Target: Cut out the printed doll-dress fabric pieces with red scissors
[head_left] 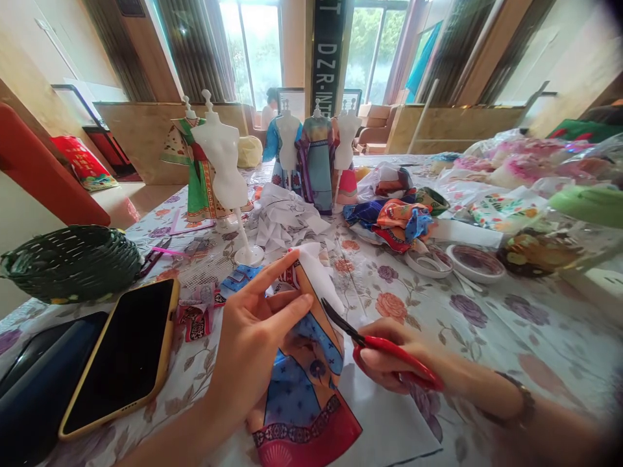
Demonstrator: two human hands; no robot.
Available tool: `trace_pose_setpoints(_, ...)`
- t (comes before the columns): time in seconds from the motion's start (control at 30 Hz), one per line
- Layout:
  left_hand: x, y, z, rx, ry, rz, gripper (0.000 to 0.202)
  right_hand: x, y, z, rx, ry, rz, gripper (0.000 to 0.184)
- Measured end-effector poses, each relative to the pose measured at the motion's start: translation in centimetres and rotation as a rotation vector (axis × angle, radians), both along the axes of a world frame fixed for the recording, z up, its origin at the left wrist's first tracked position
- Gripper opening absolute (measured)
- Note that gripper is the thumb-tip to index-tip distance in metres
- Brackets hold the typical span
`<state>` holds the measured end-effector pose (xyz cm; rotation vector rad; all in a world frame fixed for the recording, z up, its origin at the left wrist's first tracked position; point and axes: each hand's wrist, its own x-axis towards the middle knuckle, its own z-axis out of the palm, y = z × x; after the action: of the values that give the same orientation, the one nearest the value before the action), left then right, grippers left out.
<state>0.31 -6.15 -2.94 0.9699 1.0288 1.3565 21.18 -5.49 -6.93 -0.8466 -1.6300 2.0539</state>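
My left hand (263, 318) pinches a printed piece of fabric (311, 383), blue and tan with a red patterned border along its lower end. White backing shows along the fabric's upper right edge. In my right hand (389, 357) is a pair of scissors (403, 361) with red handles and dark blades. The blade tips point up and left, close to the fabric's right edge; whether they touch it I cannot tell. A white sheet (389, 415) lies under the fabric's right side. Small red and blue scraps (197, 318) lie left of my left hand.
A phone (126, 357) and a green woven basket (73, 263) are at left. A bare white mannequin (221, 155) stands ahead, with several dressed ones behind. White scraps (287, 217), a colourful fabric pile (394, 217) and tape rolls (474, 263) lie farther back on the flowered tablecloth (389, 305).
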Motion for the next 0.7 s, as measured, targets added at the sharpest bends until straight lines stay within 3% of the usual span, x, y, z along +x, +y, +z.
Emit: trace_pose_setpoints(0.7,0.08,-0.66,0.31,0.008,0.041,-0.041,0.055,0.0,-0.21,-0.08,-0.016,0.047,0.026,0.052)
